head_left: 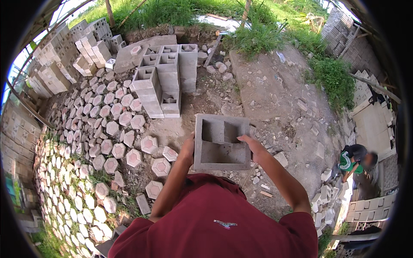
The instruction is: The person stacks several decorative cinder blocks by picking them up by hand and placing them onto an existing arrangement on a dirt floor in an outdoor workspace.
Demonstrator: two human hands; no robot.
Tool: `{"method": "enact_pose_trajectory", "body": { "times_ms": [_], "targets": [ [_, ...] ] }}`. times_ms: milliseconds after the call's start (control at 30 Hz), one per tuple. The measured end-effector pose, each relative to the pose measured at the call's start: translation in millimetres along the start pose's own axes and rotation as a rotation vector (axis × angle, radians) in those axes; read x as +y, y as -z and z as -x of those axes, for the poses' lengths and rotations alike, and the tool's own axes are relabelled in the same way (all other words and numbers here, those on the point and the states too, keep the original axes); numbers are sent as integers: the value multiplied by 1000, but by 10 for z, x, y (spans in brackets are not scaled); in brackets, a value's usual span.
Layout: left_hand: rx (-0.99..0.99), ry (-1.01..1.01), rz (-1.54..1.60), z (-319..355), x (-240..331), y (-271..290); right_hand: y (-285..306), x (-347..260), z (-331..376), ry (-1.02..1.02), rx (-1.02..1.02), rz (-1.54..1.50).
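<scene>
Between my hands, in front of my chest, is a grey hollow concrete block [223,166] with its cavities facing up. My left hand [187,148] is closed against its left side, the fingers partly hidden behind the wall. On the opposite side my right hand [254,147] grips the right wall, the thumb hooked over the rim into a cavity. Just beyond the held block, slightly left, stands a stepped stack of similar concrete blocks [150,96], apart from it.
Hexagonal pavers [118,150] cover the ground at left. More blocks [53,75] are piled far left. Rubble [221,66] lies beyond the stack, with bare dirt [284,99] at right. Another person [355,159] bends down at far right beside broken blocks [325,200].
</scene>
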State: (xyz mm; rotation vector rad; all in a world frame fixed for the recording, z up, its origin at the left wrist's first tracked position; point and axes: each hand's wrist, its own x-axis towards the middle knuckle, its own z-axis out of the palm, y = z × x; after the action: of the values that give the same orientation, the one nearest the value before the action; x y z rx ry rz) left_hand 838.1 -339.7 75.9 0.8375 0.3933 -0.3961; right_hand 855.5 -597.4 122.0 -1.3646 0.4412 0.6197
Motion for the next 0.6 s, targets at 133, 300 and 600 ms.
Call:
{"method": "enact_pose_trajectory", "body": {
  "times_ms": [133, 300, 600],
  "targets": [
    [116, -5, -92, -383, 126, -41, -40, -374, -406, -108, -102, -60],
    [145, -26, -45, -975, 210, -24, 90, -647, -1097, -180, -118, -9],
    [235, -254, -184, -2442, 476, 35, 190, -1427, -2440, -175, -160, 99]
  ]
}}
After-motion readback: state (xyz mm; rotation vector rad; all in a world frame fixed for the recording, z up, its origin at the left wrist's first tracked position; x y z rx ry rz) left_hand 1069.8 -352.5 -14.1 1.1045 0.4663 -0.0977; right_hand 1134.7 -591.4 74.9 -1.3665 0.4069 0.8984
